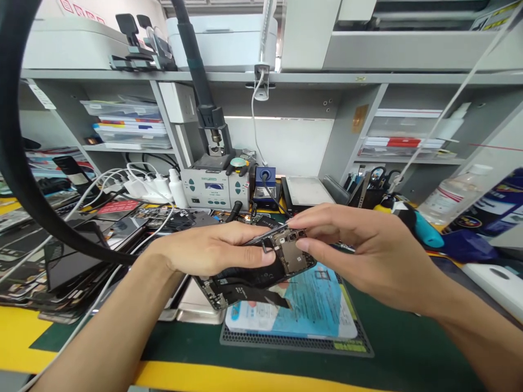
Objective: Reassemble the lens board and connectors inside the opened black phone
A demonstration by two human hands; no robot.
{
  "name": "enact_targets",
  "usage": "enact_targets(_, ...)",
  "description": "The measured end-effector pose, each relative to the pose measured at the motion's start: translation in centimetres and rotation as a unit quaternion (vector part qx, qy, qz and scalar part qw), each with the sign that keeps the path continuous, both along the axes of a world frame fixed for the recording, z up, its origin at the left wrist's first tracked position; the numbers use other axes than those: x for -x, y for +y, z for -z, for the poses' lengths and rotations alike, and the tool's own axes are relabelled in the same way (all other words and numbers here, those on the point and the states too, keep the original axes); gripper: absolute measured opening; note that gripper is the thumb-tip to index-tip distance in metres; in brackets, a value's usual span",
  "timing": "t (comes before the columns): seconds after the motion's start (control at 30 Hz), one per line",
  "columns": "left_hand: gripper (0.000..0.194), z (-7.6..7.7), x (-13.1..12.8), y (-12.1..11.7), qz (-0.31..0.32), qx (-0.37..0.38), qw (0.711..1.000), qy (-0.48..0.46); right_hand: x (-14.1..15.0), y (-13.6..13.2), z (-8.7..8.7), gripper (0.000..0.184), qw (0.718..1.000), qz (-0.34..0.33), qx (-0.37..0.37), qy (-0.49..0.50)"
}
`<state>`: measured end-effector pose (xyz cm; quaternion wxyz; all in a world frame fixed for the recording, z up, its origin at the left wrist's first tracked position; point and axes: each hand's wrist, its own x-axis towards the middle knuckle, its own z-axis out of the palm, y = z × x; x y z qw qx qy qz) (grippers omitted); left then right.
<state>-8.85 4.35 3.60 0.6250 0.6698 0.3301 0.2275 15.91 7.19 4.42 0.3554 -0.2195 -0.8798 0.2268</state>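
Observation:
An opened smartphone [255, 272] is held tilted above the bench, its battery, circuit board and camera modules [295, 235] exposed. My left hand [216, 247] grips its upper side, the thumb lying across the inside near the battery. A loose flex cable [261, 295] hangs from the lower end. At the camera end, my right hand [347, 245] pinches the phone's corner between thumb and fingers. Below the phone lies a blue and white box [322, 310] on a grey perforated mat [281, 341].
Stacked phone parts [73, 245] crowd the left side. Behind stand a hot-air rework station [212, 188] and a small blue soldering unit [265, 188]. Bottles [457, 190] and a teal-handled tool [427, 228] are at right. A black ring frame [16, 163] cuts across the left.

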Motion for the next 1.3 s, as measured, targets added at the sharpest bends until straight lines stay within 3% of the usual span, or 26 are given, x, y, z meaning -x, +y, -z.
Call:
enact_targets(0.13, 0.024, 0.18, 0.09, 0.1, -0.008, -0.006, 1.0, 0.016, -0.05, 0.07, -0.37, 0.022, 1.0, -0.016, 0.012, -0.007)
enact_targets(0.37, 0.03, 0.09, -0.04, 0.35, -0.004, -0.027, 0.998, 0.06, -0.25, 0.16, -0.78, 0.021, 0.999, -0.015, 0.024, -0.046)
enact_targets(0.67, 0.018, 0.08, -0.21, 0.33, 0.007, -0.045, 0.998, 0.05, -0.27, -0.17, -0.47, 0.021, 0.997, 0.002, 0.067, -0.034)
enact_targets(1.13, 0.018, 0.26, 0.21, 0.35, -0.001, -0.071, 0.994, 0.087, -0.2, -0.49, -0.77, 0.024, 0.996, 0.005, -0.04, -0.077)
enact_targets(1.3, 0.017, 0.32, 0.37, 0.43, 0.022, -0.046, 0.995, 0.084, 0.04, -0.48, -1.0, 0.023, 0.994, -0.003, -0.082, -0.074)
